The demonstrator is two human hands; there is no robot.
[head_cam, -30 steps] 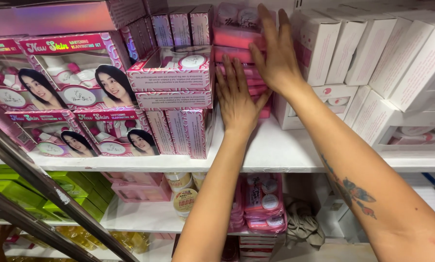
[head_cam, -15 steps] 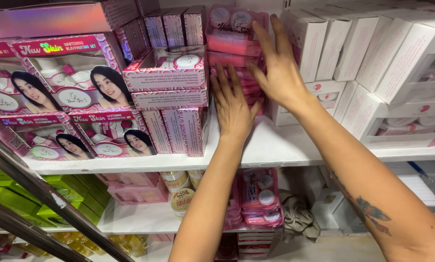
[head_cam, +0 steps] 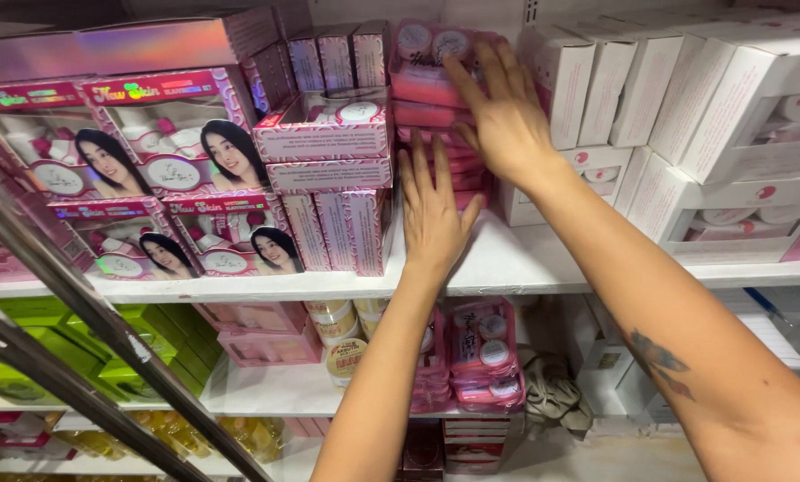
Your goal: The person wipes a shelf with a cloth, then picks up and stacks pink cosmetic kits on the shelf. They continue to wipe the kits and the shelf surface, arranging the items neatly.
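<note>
White shop shelf [head_cam: 525, 259], both hands [head_cam: 431, 210] spread flat against stacked pink packs [head_cam: 427, 85], boxed kits [head_cam: 329, 134] beside.

Left hand [head_cam: 436, 210] raised at twelve o'clock, palm forward, fingers straight and close together, forearm rising from six o'clock. Right hand [head_cam: 504, 116] higher, toward one o'clock, palm forward with fingers spread wide. Right forearm slanting in from five o'clock, tattoo showing on its underside.
</note>
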